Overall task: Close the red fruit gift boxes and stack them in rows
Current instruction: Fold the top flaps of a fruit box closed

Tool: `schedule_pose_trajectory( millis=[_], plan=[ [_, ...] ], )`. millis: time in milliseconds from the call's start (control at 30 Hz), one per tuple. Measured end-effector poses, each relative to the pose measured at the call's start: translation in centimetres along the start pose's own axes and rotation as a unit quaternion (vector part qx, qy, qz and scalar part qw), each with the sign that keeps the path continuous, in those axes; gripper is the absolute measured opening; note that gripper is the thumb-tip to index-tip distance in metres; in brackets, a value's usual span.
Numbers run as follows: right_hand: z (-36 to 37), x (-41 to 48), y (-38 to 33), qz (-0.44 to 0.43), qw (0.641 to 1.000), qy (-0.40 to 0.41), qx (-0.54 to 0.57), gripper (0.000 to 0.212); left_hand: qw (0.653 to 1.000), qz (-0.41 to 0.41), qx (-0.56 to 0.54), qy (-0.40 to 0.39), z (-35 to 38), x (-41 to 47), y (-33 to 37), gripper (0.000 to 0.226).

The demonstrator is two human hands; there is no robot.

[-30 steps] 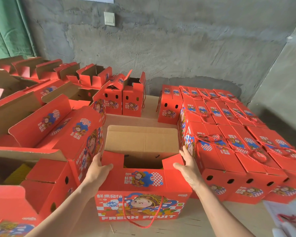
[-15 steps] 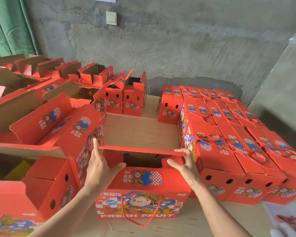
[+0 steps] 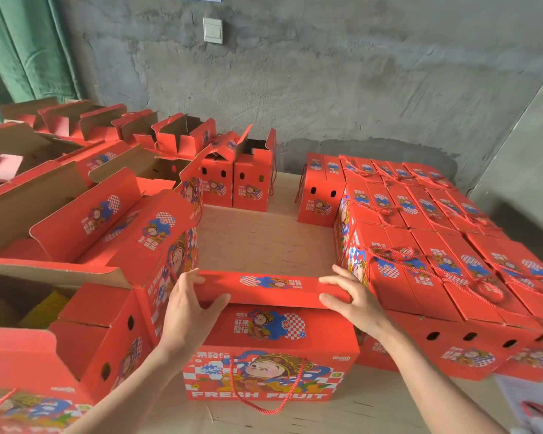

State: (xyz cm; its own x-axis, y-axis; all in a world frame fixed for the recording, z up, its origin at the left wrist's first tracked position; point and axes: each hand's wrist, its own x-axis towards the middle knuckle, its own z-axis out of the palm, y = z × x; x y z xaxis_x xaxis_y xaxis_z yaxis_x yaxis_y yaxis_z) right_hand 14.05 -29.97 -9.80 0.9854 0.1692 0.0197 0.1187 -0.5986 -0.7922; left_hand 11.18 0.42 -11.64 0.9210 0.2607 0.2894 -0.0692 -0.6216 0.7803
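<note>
1. A red fruit gift box [image 3: 270, 355] stands on the wooden bench [image 3: 264, 242] at near centre; its printed front reads "FRESH FRUIT" and a red rope handle [image 3: 264, 407] hangs from that face.
2. The box's lid flap [image 3: 273, 288] lies nearly level across the top, its printed side up.
3. The left hand [image 3: 192, 311] grips the flap's left end, fingers over the far edge and thumb on the near side; the right hand [image 3: 355, 302] grips the right end in the same manner, fingers spread on top and thumb at the near edge.
4. Just right of the box, closed gift boxes [image 3: 436, 245] sit packed in tight rows that run from near to far, rope handles lying across their tops.
5. To the left, open gift boxes [image 3: 107, 220] stand with flaps raised and brown cardboard insides showing; two more open boxes [image 3: 235, 189] stand at the far side of the bench.
6. Behind rises a rough grey wall with a white switch [image 3: 213, 30]; a green curtain [image 3: 22, 48] hangs at far left.
</note>
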Motion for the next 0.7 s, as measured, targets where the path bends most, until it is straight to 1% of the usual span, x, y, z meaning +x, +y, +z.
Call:
schedule_pose_trajectory(
  millis=[67,133,200,233,300,367,400,467,500,533,600,700],
  plan=[
    [-0.5,0.5,0.3,-0.017,0.994,-0.052,-0.090,0.042,1.000,0.002,0.020,-0.010,0.1,0.2,-0.3,0.046],
    [-0.7,0.7,0.1,-0.026,0.986,-0.090,-0.136,0.051,0.999,0.002,0.034,-0.030,0.2,0.5,-0.5,0.047],
    [-0.8,0.7,0.2,-0.032,0.982,-0.094,-0.163,0.058,0.996,0.003,0.070,-0.058,0.1,0.9,-0.6,0.045],
    [-0.7,0.6,0.2,-0.034,0.979,-0.092,-0.176,0.059,0.991,0.005,0.108,-0.080,0.0,1.3,-0.5,0.046],
    [-0.6,0.6,0.3,-0.043,0.976,-0.081,-0.197,0.059,0.967,0.023,0.211,-0.139,-0.4,2.8,-0.2,0.053],
    [-0.4,0.6,0.4,-0.056,0.973,-0.070,-0.213,0.059,0.928,0.061,0.298,-0.214,-0.9,4.7,0.5,0.065],
    [-0.4,0.5,0.5,-0.062,0.972,-0.066,-0.218,0.062,0.910,0.081,0.318,-0.255,-1.1,5.6,0.8,0.075],
    [-0.3,0.5,0.4,-0.068,0.971,-0.060,-0.220,0.066,0.880,0.116,0.316,-0.334,-1.3,6.5,1.2,0.096],
    [-0.2,0.4,0.3,-0.069,0.971,-0.059,-0.220,0.066,0.869,0.134,0.313,-0.360,-1.3,6.6,1.2,0.097],
    [-0.1,0.4,0.3,-0.072,0.971,-0.058,-0.221,0.064,0.861,0.153,0.314,-0.370,-1.3,6.6,1.0,0.095],
    [0.0,0.4,0.2,-0.078,0.970,-0.057,-0.221,0.057,0.851,0.176,0.335,-0.364,-1.2,6.4,0.6,0.091],
    [0.2,0.3,0.3,-0.079,0.971,-0.054,-0.221,0.048,0.847,0.196,0.352,-0.346,-1.0,6.3,0.2,0.086]
  ],
)
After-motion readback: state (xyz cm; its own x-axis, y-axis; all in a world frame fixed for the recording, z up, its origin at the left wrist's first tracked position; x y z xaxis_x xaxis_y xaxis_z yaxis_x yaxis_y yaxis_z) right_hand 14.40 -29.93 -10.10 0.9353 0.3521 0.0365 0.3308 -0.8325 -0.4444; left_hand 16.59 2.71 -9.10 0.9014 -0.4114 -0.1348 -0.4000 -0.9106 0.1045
